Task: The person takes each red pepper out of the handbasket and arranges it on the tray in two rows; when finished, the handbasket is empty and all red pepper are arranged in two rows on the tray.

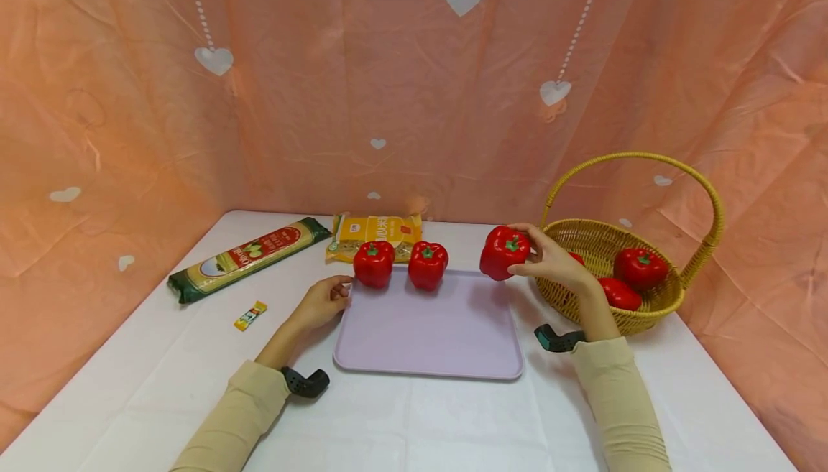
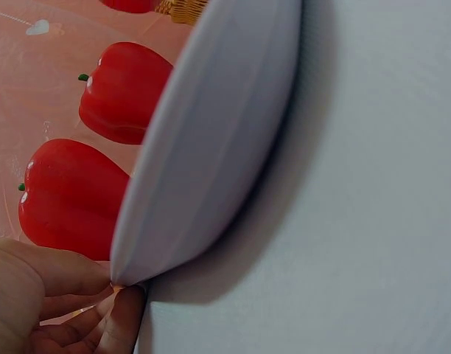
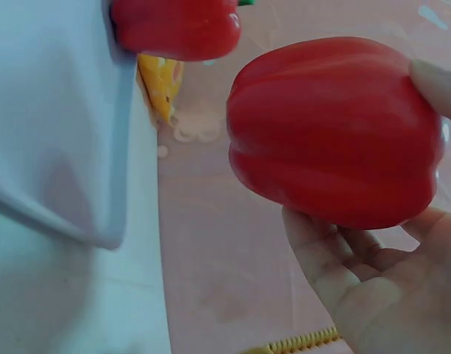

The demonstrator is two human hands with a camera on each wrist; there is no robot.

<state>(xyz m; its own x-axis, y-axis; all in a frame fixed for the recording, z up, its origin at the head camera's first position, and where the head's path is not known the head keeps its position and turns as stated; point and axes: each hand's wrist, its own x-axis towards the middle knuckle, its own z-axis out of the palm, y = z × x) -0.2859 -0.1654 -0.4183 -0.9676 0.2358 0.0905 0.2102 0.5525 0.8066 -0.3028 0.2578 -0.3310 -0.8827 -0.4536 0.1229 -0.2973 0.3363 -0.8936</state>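
My right hand (image 1: 555,260) holds a red bell pepper (image 1: 502,253) above the far right corner of a pale lilac tray (image 1: 427,343). In the right wrist view, thumb and fingers grip this pepper (image 3: 336,133) from opposite sides. Two more red bell peppers, a left one (image 1: 373,264) and a middle one (image 1: 428,265), stand upright along the tray's far edge. At the tray's far left corner is my left hand (image 1: 323,302). The left wrist view shows its thumb and fingers pinching the tray's rim (image 2: 148,169).
A woven basket (image 1: 647,322) with a tall handle stands right of the tray, holding several red vegetables (image 1: 640,268). Behind the tray lies a yellow food packet (image 1: 382,228). To the left are a long green-ended pasta packet (image 1: 249,260) and a small yellow sachet (image 1: 250,315).
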